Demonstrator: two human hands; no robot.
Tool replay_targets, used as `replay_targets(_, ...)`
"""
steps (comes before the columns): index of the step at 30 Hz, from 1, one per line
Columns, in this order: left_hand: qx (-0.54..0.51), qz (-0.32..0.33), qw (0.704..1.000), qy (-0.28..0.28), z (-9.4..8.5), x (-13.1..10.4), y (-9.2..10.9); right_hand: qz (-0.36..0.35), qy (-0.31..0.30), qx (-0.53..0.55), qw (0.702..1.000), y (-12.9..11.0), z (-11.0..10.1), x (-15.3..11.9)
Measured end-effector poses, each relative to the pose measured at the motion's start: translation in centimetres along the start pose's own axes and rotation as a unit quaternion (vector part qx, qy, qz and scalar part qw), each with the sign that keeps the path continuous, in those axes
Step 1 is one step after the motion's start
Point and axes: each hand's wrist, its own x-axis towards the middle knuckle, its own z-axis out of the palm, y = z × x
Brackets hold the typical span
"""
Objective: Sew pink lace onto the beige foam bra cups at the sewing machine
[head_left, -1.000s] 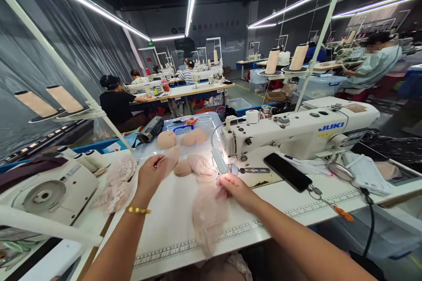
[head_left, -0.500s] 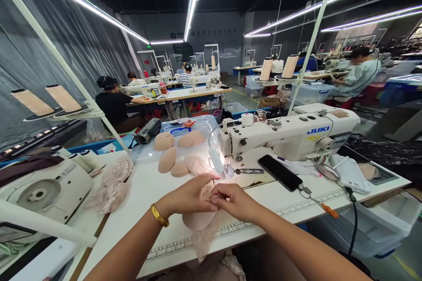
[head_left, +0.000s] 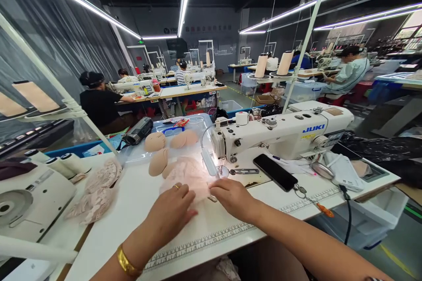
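A sheer pale-pink lace piece point(head_left: 184, 173) lies spread on the white table in front of the sewing machine's needle area. My left hand point(head_left: 171, 206) rests over its near left part, fingers bent down onto the cloth and the thumb apart. My right hand point(head_left: 232, 195) is closed, pinching the lace's right edge between thumb and fingers. Behind the lace lie beige bra cups point(head_left: 158, 162), one partly covered by it. The white JUKI sewing machine point(head_left: 280, 134) stands just beyond my right hand, its lamp lighting the cloth.
Thread snips point(head_left: 244, 171) and a black phone point(head_left: 275, 172) lie right of the needle. A printed ruler point(head_left: 204, 243) runs along the front edge. More lace pieces point(head_left: 95, 193) are at left, beside another machine point(head_left: 33, 197). A clear plastic lid point(head_left: 198, 123) sits behind. Co-workers sit farther off.
My hands were close together over a bunched lace piece and a cup; now they are apart, with the lace laid out flatter. My left hand has turned palm down. The view has shifted slightly right.
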Motion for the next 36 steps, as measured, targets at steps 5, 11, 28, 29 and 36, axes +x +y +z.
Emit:
replay_targets(5,-0.032,0.071,0.988,-0.130,3.0,0.9,2.3,0.031,-0.120,0.016,0.992,5.2,0.4,-1.2)
replay_targets(11,0.014,0.053,0.981,-0.184,7.7,4.9,1.6,-0.117,-0.166,-0.041,0.978,9.8,-0.9,-0.2)
replay_targets(28,-0.101,0.005,0.992,-0.074,9.6,5.0,1.6,-0.084,-0.171,-0.123,0.974,9.8,-2.9,-0.7)
replay_targets(29,-0.102,0.005,0.992,-0.071,9.7,5.0,1.6,-0.083,-0.172,-0.119,0.974,9.8,-2.9,-0.8)
replay_targets(36,-0.108,0.000,0.992,-0.069,10.0,4.9,1.8,-0.070,-0.164,-0.104,0.978,10.0,-2.8,-0.8)
